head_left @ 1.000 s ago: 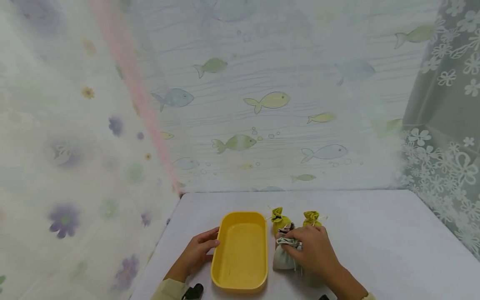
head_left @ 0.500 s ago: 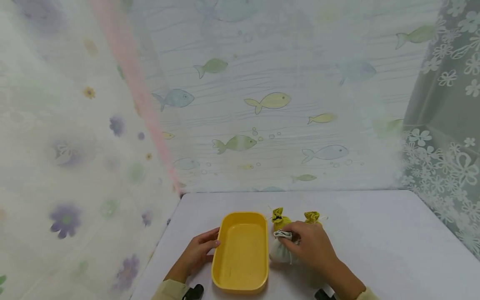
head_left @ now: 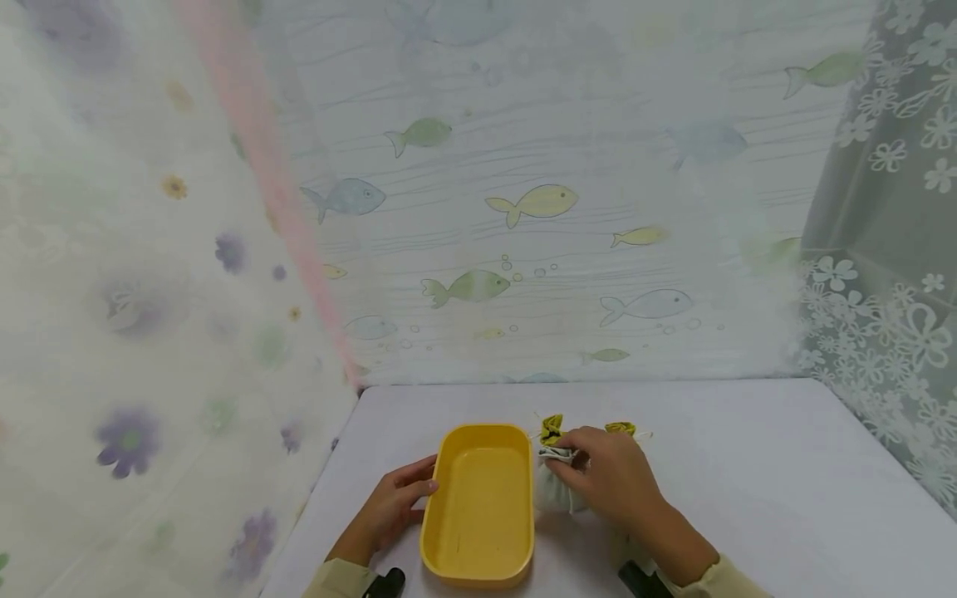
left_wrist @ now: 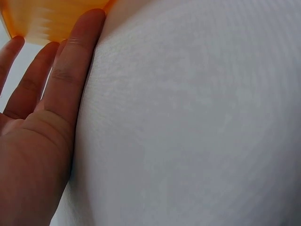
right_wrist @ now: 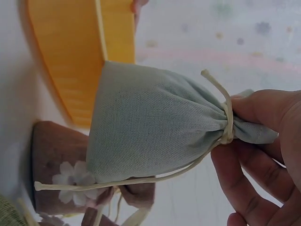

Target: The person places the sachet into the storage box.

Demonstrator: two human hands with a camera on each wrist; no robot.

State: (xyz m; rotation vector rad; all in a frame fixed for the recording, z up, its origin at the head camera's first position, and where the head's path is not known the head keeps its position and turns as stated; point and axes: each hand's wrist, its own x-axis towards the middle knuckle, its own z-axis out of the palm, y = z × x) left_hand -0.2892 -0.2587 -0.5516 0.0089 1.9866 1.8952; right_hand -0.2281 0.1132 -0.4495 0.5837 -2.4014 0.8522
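In the head view my right hand (head_left: 620,482) pinches the gathered neck of a pale grey-green drawstring pouch (head_left: 555,493). The pouch hangs upright beside the right wall of an oblong yellow tray (head_left: 478,507). Thumb and fingers close on the cloth just above the tied cream cord (right_wrist: 228,120), seen in the right wrist view. At the tray's left side is my left hand (head_left: 385,507); its straight fingers (left_wrist: 70,70) touch the outer wall in the left wrist view. Nothing lies inside the tray.
Two mustard-yellow pouches (head_left: 552,428) stand behind the right hand, partly hidden. A brown pouch with a white flower (right_wrist: 49,157) stands near the tray, with a bit of green cloth (right_wrist: 9,214) beside it. White cloth (head_left: 748,465) covers the table.
My right hand has lifted the grey-green pouch away from the other pouches, up and slightly to the left, closer to the tray. The left hand and tray stay in place.
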